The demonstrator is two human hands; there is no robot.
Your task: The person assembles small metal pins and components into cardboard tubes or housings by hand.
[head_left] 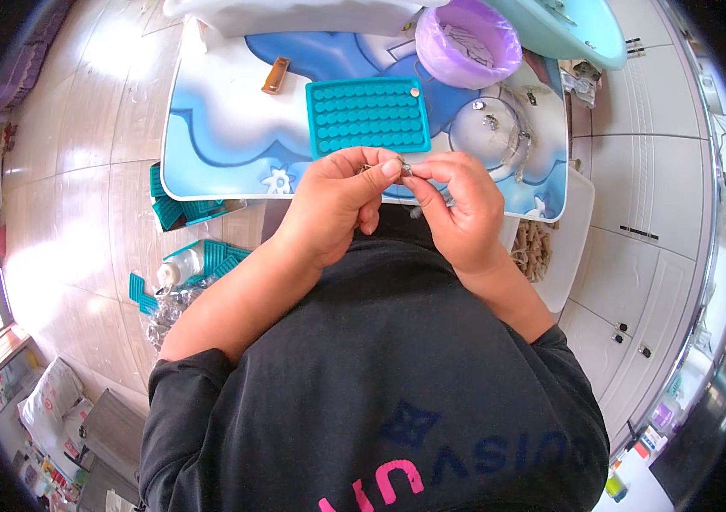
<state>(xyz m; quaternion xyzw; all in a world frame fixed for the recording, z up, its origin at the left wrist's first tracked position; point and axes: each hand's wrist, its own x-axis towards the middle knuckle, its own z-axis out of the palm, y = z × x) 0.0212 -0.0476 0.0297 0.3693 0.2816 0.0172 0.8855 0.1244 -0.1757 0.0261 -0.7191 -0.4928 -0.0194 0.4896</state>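
My left hand (333, 196) and my right hand (463, 200) meet just in front of the table's near edge, both closed in a pinch. Between their fingertips is a small silvery piece (406, 170), too small to name and partly hidden by the fingers. Right behind my hands lies a teal tray (367, 115) with rows of rounded ridges; a small round piece (415, 92) rests at its far right corner. To the right, small metallic pieces (490, 121) lie on a pale round patch of the table, beside a loop of clear strand or wire.
A brown block-like object (276, 75) lies on the blue-and-white table (218, 166). Behind stand a lined purple bin (431, 60) and a mint basin (568, 34). More teal trays (188, 209) sit low at left; a white tub (580, 213) with tan rolled pieces stands at right.
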